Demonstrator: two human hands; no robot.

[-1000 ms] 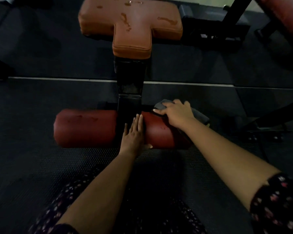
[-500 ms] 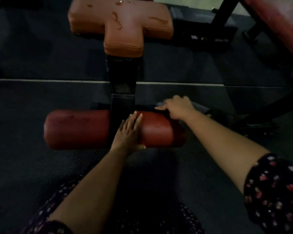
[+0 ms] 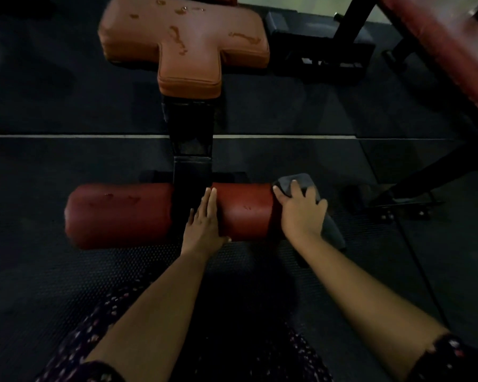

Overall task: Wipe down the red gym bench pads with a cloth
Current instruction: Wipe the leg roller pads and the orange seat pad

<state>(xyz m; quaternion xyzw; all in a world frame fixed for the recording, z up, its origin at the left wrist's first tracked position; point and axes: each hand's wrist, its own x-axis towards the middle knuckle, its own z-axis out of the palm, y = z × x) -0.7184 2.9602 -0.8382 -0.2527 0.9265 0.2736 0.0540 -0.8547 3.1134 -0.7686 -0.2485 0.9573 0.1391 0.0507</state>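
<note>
A red roller pad [image 3: 243, 210] lies across the black bench frame [image 3: 192, 150], with its other half [image 3: 116, 215] to the left of the frame. My right hand [image 3: 301, 213] presses a grey cloth [image 3: 329, 224] over the right end of the roller, fingers spread over it. My left hand [image 3: 204, 221] rests flat on the roller beside the frame, fingers together and holding nothing. Beyond the frame sits an orange-red T-shaped seat pad [image 3: 188, 48] with wet marks on top.
Dark rubber floor mats [image 3: 66, 285] surround the bench, crossed by a pale line [image 3: 66, 136]. Another red padded bench [image 3: 453, 51] with black legs stands at the upper right. A black frame foot [image 3: 403, 202] sits just right of the roller.
My right hand has slid the cloth from the roller's upper middle out to its right end. My left hand has stayed on the roller by the frame.
</note>
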